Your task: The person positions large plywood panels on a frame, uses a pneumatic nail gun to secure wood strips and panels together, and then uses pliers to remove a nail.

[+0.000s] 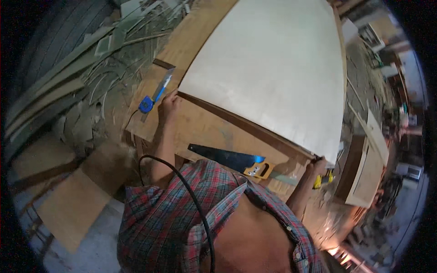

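Both hands grip the near corners of a big pale plywood sheet (268,68) on the desk (200,123): left hand (169,103), right hand (318,164). Handsaw (232,160) lies between them.

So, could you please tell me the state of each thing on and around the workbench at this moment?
Pale plywood sheet: lying flat on the workbench, gripped at its near corners.
Left hand: on the sheet's near left corner.
Right hand: on the sheet's near right corner.
Handsaw: lying flat on the bench, untouched.
Blue tape measure: resting on the bench beside a try square, which lies flat.
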{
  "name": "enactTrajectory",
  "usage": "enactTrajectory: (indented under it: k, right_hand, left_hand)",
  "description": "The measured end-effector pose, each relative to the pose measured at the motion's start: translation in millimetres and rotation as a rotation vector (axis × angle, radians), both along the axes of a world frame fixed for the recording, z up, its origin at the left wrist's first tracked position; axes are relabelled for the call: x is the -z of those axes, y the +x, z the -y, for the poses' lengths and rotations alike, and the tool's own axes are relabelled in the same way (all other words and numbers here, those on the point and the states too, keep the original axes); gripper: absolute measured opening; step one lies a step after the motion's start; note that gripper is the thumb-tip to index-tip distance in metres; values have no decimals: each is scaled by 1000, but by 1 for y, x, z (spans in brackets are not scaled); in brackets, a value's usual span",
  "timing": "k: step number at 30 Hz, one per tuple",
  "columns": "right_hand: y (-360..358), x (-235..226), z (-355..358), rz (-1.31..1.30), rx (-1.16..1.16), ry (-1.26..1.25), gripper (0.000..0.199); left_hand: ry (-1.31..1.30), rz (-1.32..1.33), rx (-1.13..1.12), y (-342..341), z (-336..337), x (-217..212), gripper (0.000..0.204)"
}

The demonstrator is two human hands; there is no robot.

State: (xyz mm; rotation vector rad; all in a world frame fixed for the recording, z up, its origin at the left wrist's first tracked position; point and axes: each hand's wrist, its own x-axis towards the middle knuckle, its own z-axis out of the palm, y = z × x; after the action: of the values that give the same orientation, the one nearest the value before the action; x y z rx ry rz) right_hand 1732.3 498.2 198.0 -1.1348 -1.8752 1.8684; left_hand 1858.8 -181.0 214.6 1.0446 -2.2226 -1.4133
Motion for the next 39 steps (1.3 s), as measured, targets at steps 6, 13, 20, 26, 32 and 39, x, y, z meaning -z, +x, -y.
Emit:
enactTrajectory:
  k: [6, 13, 20, 26, 32, 39]
  right_hand:
    - [-6, -25, -32, -133, -225, 14, 32]
    - [2, -41, -12, 388, -261, 1052, 35]
    - [8, -47, -11, 339, -282, 1295, 28]
    - [15, -69, 3, 402, -298, 1536, 19]
    - [14, -149, 65, -30, 38, 746, 25]
    - [0, -148, 46, -454, 105, 882, 29]
  left_hand:
    - [542, 122, 11, -11, -60, -29, 44]
    - [587, 80, -77, -36, -83, -39, 53]
    - [479, -10, -102, -31, -94, -57, 51]
    - [633, -64, -180, -38, -93, -47, 47]
    - [889, -501, -283, -57, -90, -50, 39]
    - [584, -708, -158, -82, -89, -73, 37]
